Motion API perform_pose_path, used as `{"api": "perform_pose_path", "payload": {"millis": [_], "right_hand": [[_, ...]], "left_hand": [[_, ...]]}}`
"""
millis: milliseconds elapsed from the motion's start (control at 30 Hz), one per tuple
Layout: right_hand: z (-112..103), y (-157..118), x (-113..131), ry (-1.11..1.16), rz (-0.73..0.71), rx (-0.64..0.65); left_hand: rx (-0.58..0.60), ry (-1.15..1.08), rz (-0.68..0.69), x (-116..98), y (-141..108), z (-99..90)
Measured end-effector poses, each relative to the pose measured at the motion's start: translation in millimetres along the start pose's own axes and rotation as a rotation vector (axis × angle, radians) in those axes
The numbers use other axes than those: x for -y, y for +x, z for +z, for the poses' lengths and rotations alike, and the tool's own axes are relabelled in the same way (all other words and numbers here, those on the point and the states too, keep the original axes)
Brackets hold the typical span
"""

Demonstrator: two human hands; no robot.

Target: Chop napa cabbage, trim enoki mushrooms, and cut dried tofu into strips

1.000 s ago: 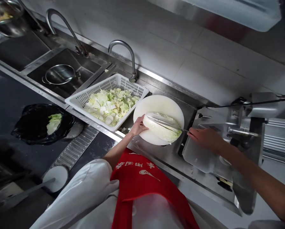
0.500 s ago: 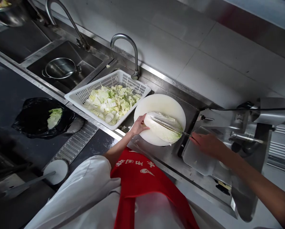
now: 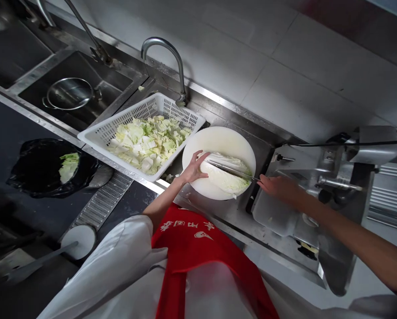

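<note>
One cabbage (image 3: 222,178), creamy white with yellow-green leaf ends, lies lengthwise split on one round board (image 3: 215,136). My right hand (image 3: 274,185) grips one knife (image 3: 231,170), handle hidden; my left hand (image 3: 194,169) spreads open against the cabbage. Left of the board, one basket (image 3: 181,116) holds chopped leaves, perhaps too jumbled to count.

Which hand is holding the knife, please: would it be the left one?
No, the right hand holds the knife, while the left hand is at one end of the cabbage.
</note>
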State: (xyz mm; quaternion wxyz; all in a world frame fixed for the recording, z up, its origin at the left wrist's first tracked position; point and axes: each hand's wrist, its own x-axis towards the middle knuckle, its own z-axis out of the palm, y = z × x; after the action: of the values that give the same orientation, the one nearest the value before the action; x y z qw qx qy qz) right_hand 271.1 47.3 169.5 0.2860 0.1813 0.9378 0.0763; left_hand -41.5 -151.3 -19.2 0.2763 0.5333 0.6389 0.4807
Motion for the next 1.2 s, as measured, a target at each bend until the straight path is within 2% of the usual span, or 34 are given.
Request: {"api": "perform_pose_path", "payload": {"millis": [200,333,500,700,800,967,1067,1200], "right_hand": [[24,14,-1,-0.018,0.015,0.054],[41,18,-8,-0.013,0.06,0.085],[59,8,-14,0.019,0.103,0.118],[59,-8,-19,0.053,0.126,0.103],[50,-27,-35,0.082,0.158,0.14],[33,-83,-51,0.195,0.387,0.149],[35,-128,-40,0.261,0.551,0.098],[60,-178,-7,0.479,0.796,-0.005]], "left_hand": [[0.167,0.111,0.013,-8,22,-13.2],[0.18,0.203,0.024,-10,26,-19.2],[0.192,0.281,0.036,-12,25,-22.1],[0.199,0.393,0.054,-14,28,-26.1],[0.218,0.381,0.072,-16,33,-29.8],[0.263,0.241,0.099,-12,52,-35.5],[0.23,0.1,0.044,-8,69,-30.2],[0.068,-0.033,-0.123,-8,88,-14.6]]}}
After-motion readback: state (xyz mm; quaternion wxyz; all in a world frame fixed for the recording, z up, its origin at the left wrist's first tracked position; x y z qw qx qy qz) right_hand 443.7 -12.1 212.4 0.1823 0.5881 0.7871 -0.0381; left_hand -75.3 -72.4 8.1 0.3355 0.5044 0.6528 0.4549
